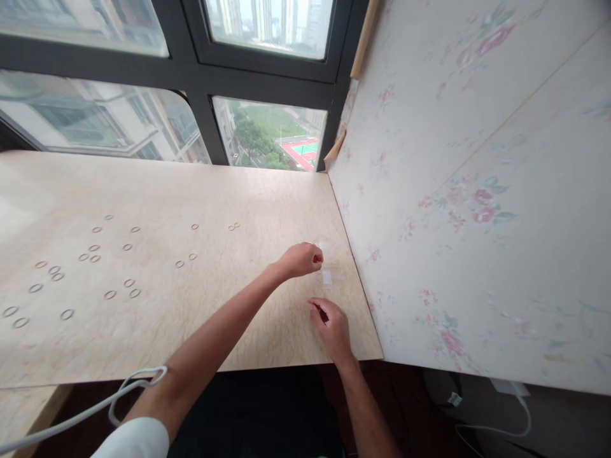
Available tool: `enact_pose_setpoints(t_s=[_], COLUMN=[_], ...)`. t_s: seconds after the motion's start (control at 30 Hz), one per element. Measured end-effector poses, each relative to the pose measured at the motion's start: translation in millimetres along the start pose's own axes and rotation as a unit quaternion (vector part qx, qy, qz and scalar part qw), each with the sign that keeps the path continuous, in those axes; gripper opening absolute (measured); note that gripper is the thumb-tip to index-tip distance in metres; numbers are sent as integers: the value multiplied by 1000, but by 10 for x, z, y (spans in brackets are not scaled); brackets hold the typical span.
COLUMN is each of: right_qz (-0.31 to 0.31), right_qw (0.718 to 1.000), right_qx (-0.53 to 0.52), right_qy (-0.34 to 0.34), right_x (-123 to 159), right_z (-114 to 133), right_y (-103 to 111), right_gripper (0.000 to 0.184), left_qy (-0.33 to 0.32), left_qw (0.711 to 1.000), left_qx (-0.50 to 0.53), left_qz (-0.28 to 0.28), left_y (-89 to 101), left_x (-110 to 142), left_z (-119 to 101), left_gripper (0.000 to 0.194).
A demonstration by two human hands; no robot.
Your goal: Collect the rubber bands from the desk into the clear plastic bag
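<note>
My left hand [301, 260] reaches across to the right end of the stone-patterned ledge, its fingers curled closed above a clear plastic bag [327, 277] with a white label. Whatever it may hold is hidden. Nearer the front edge, my right hand [333, 326] has thumb and fingertips pinched together, pointing left; anything between them is too small to name. Thin rings in dark, brown and reddish tones are scattered over the left of the ledge, among them a red ring [195, 227] and a dark ring [67, 314]. Two small rings [233, 226] touch each other beyond my left hand.
A wall with floral paper [458, 210] rises along the right side of the ledge [267, 197]. Dark-framed windows [272, 76] stand at the back. A white cable [81, 416] loops by my left forearm, at the front edge.
</note>
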State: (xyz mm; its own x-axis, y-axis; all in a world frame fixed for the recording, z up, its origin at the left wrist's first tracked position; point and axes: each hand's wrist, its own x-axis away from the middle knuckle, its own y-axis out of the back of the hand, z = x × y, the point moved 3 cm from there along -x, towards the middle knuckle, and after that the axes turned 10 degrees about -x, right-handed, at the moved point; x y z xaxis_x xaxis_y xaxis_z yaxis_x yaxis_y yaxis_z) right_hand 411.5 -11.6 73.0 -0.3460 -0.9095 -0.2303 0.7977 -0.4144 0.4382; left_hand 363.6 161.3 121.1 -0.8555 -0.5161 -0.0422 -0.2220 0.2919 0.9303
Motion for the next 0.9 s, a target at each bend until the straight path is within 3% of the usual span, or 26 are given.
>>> enact_pose_setpoints(t_s=[0.17, 0.4, 0.57, 0.73, 0.83, 0.9], right_qz=[4, 13, 24, 87, 134, 167], right_qw=[1000, 1000, 993, 983, 979, 980], right_qx=[6, -13, -96, -155, -155, -101], right_qy=[5, -22, -62, -40, -1, 42], right_x=[2, 18, -96, -508, -948, -1289], right_z=[-1, -65, 58, 422, 622, 728], right_y=[-4, -10, -115, -512, -901, -1190], right_gripper=[25, 24, 26, 27, 29, 30], left_qy=[26, 165, 215, 231, 203, 195], left_qw=[996, 980, 965, 961, 972, 975], left_qx=[47, 71, 56, 30, -12, -20], left_qz=[-66, -89, -142, -148, -115, -101], left_y=[83, -24, -73, -173, -224, -231], left_x=[230, 907, 1247, 1375, 1386, 1389], left_z=[220, 684, 901, 928, 884, 878], left_gripper=[16, 15, 12, 10, 10, 11])
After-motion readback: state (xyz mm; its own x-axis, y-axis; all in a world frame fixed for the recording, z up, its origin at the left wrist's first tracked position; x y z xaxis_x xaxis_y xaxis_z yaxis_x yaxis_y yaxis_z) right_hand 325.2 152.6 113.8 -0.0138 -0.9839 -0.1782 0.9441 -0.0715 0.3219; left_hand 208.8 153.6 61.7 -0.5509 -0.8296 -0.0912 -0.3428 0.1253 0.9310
